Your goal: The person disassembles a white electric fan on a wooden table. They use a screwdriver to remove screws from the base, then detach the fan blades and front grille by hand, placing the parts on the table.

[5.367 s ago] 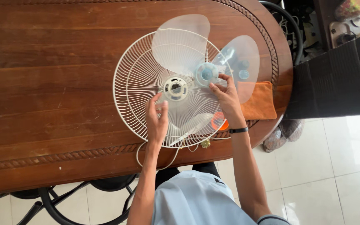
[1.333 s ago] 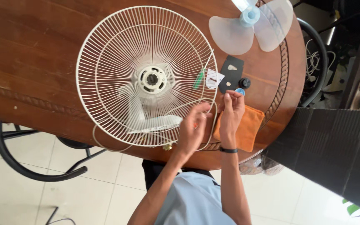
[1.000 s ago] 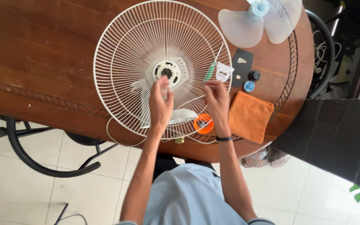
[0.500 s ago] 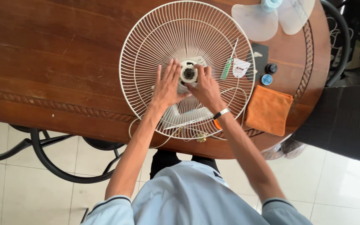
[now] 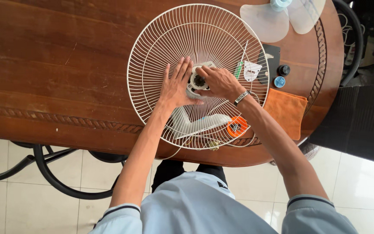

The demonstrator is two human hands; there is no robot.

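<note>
White wire bars of a round fan guard (image 5: pixel 161 52) lie flat on the dark brown wooden counter (image 5: pixel 53 65), near its rounded right end and reaching to the near edge. At the guard's middle sits a white plastic hub ring (image 5: pixel 198 81). The left hand (image 5: pixel 176 86) rests flat on the wires just left of the hub, fingers spread wide and holding nothing. The right hand (image 5: pixel 219 82) touches the hub from the right, its fingers curled narrowly around the ring's rim. A green-handled screwdriver (image 5: pixel 240 65) lies on the guard's right side. A small orange round dish (image 5: pixel 237 126) sits at the near edge. An orange cloth (image 5: pixel 284 110) lies at the right end, with translucent fan blades (image 5: pixel 267 21) at the far edge.
</note>
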